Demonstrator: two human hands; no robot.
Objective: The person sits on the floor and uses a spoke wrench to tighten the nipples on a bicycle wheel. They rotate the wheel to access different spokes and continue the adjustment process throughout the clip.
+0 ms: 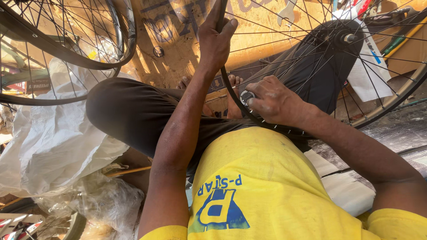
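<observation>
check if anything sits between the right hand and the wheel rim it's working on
Nothing visible does. The right hand presses a small round metal tool straight onto the wheel rim, and the left hand already grips the rim higher up.

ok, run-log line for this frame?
left hand: grips wheel rim at top | right hand: holds small round metal tool on rim | wheel upright over lap

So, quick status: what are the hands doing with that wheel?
Left hand gripping the bicycle wheel rim up top. Right hand holds a small round metal tool at the rim. Nothing in the way.
</observation>
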